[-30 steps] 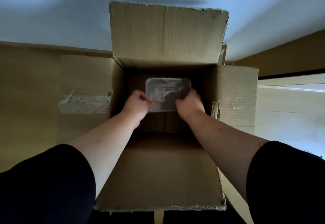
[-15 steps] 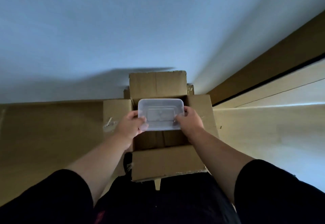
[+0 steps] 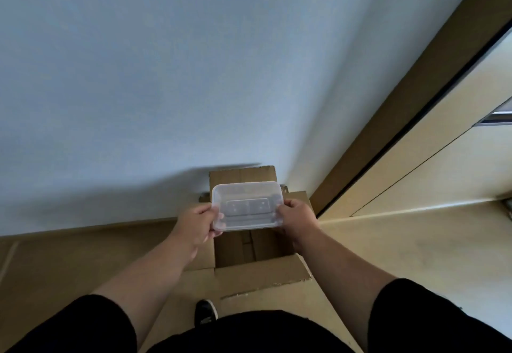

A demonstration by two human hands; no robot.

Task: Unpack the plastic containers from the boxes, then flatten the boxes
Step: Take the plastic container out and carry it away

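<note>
Clear rectangular plastic container [image 3: 247, 205] held above the open brown cardboard box [image 3: 263, 269]; left hand [image 3: 197, 224] and right hand [image 3: 296, 217] pinch its short ends. Box still upright, unflattened; remaining contents cannot be seen.

The light wooden floor [image 3: 415, 255] carries an open cardboard box [image 3: 266, 272] standing against the wall, with flat cardboard [image 3: 69, 264] lying beside it.

Head view, steeply down over open box [image 3: 250, 247]
</note>
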